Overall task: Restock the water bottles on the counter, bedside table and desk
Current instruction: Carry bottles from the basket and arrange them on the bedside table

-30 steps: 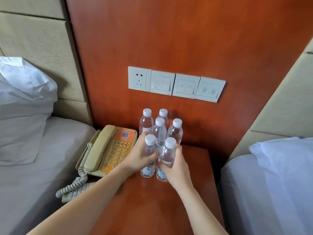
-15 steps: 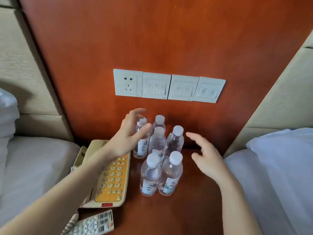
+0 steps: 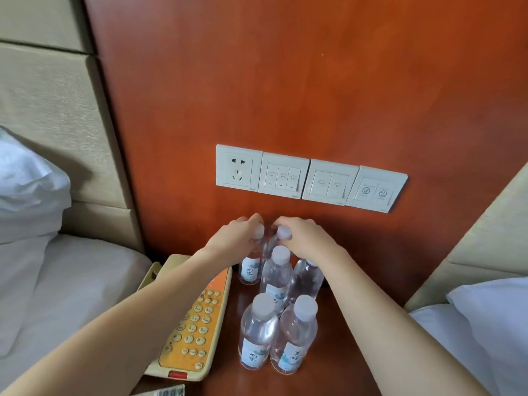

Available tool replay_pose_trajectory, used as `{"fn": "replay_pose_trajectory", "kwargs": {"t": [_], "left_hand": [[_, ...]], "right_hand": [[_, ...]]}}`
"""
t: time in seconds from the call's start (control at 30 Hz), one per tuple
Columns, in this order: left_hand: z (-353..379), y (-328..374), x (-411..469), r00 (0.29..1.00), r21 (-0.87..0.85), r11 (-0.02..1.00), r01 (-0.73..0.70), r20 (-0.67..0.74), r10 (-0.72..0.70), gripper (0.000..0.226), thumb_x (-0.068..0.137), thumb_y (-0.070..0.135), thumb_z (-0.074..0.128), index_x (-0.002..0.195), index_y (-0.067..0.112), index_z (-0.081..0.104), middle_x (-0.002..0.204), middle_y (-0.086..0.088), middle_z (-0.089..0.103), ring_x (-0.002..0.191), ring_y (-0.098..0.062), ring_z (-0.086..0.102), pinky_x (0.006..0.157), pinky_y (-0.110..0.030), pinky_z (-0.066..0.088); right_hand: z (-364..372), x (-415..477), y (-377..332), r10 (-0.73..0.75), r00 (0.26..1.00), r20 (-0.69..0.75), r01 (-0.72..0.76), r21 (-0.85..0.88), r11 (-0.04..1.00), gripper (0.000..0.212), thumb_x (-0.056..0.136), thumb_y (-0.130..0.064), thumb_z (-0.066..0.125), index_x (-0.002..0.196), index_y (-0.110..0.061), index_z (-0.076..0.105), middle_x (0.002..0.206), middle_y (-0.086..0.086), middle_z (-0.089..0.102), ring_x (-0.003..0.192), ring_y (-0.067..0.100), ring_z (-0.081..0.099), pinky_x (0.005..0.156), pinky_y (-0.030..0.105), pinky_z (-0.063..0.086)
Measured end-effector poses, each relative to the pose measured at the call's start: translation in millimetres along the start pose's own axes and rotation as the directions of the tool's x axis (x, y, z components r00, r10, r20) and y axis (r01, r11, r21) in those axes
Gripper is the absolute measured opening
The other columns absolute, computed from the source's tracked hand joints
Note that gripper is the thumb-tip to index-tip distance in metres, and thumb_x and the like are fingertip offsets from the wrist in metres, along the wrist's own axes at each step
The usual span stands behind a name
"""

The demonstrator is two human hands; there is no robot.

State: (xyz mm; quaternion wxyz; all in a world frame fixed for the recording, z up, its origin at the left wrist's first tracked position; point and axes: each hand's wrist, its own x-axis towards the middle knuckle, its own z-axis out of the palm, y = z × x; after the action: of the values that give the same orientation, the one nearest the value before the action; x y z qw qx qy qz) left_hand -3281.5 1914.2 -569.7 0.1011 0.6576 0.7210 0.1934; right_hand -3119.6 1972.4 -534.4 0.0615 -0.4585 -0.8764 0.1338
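Several clear water bottles with white caps stand on the reddish wooden bedside table (image 3: 337, 364). Two front bottles (image 3: 257, 335) (image 3: 294, 338) stand side by side, free of my hands. A middle bottle (image 3: 276, 277) stands behind them. My left hand (image 3: 234, 238) is wrapped around the neck of the back left bottle (image 3: 251, 267). My right hand (image 3: 305, 238) covers the top of the back right bottle (image 3: 281, 232), and its palm hangs over another bottle (image 3: 307, 278). Both back bottles stand upright against the wall panel.
A beige and orange telephone (image 3: 191, 324) lies on the table's left side, with a remote control (image 3: 168, 391) at the bottom edge. A row of wall switches (image 3: 308, 178) sits above the bottles. Beds with white pillows (image 3: 28, 184) flank the table.
Both hands let go of the two front bottles, opened above the group, and reached to the back row, where they now close on the rear bottles. The camera tilted.
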Motion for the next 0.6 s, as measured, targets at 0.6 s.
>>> {"fn": "replay_pose_trajectory", "kwargs": {"t": [0.6], "left_hand": [[12, 16, 36, 0.988, -0.117, 0.989, -0.088, 0.113, 0.101, 0.047, 0.088, 0.028, 0.068, 0.126, 0.02, 0.043, 0.113, -0.012, 0.055, 0.097, -0.032, 0.055, 0.09, -0.044, 0.048]], "right_hand": [[8, -4, 36, 0.006, 0.969, -0.247, -0.014, -0.03, 0.999, 0.027, 0.087, -0.031, 0.068, 0.11, -0.027, 0.055, 0.108, 0.002, 0.067, 0.098, 0.03, 0.06, 0.073, 0.031, 0.038]]}}
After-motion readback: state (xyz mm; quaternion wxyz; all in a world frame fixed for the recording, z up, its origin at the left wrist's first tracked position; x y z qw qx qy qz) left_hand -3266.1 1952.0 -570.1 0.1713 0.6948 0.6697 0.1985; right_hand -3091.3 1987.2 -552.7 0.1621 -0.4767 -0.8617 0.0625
